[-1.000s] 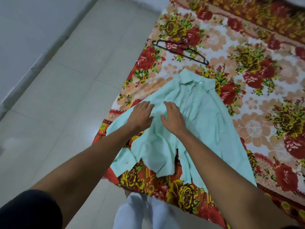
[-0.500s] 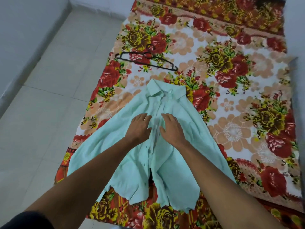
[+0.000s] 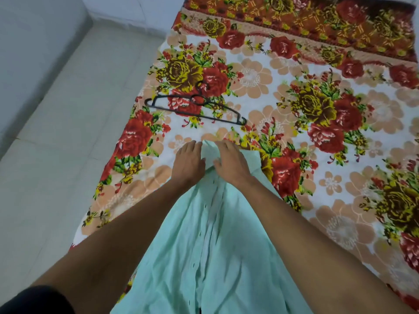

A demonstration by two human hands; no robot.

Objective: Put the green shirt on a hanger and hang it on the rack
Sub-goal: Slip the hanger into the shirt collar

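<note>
Both hands are on the collar end of the green shirt [image 3: 204, 245], which lies front-up on the floral bedspread [image 3: 294, 137] with its placket running straight down between the forearms. The left hand [image 3: 188, 163] lies palm-down on the left side of the collar, fingers straight and spread, tips reaching just past the cloth onto the bedspread. The right hand [image 3: 231, 163] lies beside it on the right side of the collar, fingers extended and only gently bent, thumb angled in toward the left hand with a small fold of fabric bunched between the two. So neither grip is clamped: both are flat presses, fingers apart, nothing pinched that can be made out. Beyond the fingertips, apart from the shirt, the black hanger [image 3: 195, 107] lies flat on the bedspread, hook pointing away. To the left of the bed runs a pale tiled floor [image 3: 56, 155]. A dark sleeve [image 3: 34, 300] shows at the lower left corner.
</note>
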